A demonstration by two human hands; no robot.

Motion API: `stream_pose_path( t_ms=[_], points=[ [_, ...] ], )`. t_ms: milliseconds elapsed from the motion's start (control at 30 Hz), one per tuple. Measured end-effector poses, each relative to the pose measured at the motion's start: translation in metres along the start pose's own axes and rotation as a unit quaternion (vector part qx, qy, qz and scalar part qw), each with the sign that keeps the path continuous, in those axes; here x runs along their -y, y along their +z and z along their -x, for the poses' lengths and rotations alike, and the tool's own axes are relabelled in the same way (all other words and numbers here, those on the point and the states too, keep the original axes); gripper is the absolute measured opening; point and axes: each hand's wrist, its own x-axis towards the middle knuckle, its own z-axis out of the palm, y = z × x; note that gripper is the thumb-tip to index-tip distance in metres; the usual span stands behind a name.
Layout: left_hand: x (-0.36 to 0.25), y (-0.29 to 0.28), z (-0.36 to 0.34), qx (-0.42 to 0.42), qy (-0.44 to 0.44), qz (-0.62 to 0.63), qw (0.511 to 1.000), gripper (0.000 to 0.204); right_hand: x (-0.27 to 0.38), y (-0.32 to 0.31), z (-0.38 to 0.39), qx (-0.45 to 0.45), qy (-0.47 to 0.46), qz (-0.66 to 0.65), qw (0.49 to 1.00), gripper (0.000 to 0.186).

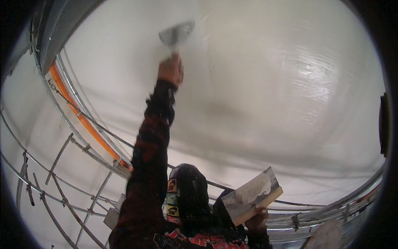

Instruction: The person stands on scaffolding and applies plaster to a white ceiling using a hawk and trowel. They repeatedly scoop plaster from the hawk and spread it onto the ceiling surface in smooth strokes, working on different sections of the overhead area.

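Note:
My left hand (171,70) reaches far up and is closed around the handle of a putty knife (177,34). The knife's wide metal blade is blurred and lies against or close before the white wall surface (257,87); I cannot tell if they touch. Low on the right, my right hand (258,220) grips a wide plastering spatula (232,203) by its pale wooden back edge. A lump of white filler (253,189) lies on its metal blade. Part of this hand is hidden behind the wooden edge.
Scaffold tubes (93,155) curve along the left, beside an orange beam (83,118). More metal rails (298,222) cross at the lower right. Grey beams (62,29) stand at the upper left. A shiny, wet-looking patch (317,76) shows on the wall at the right.

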Motion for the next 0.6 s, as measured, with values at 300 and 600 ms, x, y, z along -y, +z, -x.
stream_pose_path(
  t_ms=[300,600],
  points=[
    [-0.038,0.021,0.079,-0.104,-0.432,0.354,0.823,0.03,0.002,-0.001,-0.004,-0.052,0.025,0.073,0.996,0.08],
    [-0.052,0.023,-0.004,-0.065,-0.355,0.373,0.855,0.035,0.001,-0.005,0.002,0.001,-0.03,0.058,0.998,0.054]
  ],
)
